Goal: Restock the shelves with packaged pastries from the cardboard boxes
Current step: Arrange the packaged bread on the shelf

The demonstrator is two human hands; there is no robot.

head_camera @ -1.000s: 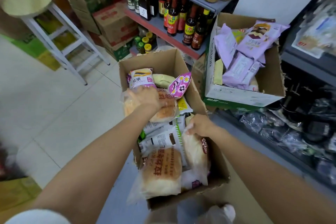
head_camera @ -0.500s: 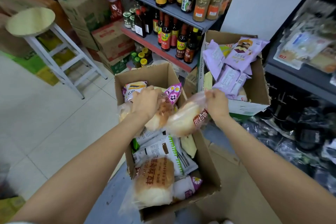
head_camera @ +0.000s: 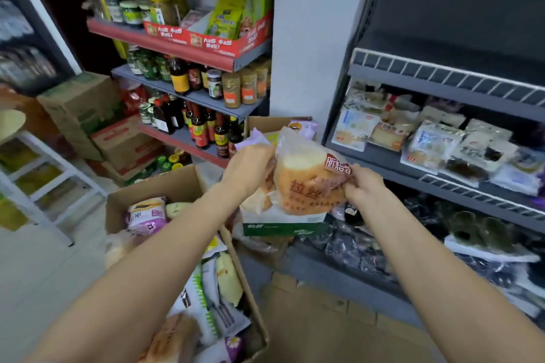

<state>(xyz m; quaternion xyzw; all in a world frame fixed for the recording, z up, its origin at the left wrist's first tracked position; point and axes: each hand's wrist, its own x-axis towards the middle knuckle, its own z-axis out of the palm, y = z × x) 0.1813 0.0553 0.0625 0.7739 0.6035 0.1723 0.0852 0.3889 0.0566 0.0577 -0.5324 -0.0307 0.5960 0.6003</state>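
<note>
Shop aisle, tiled floor: a red-and-grey rack of sauce bottles and jars at the left, a dark bakery shelf at the right already carrying packaged pastries along its front edge.

Both hands are raised between the two, each with a bagged bread loaf clear of the open cardboard box below. The right hand pinches the top corner of the front loaf; the left hand is curled on a second loaf half hidden behind the first.

My judgement: this is the carry step — picked, not yet shelved. Next calls for a swing to the right and a flat set-down in a free spot on the bakery shelf, one bag at a time.

Readable print: "拉丝" in red on the front bag, plus a dark red tab whose characters blur. The red shelf trays bear yellow slogans — too soft to read.
</note>
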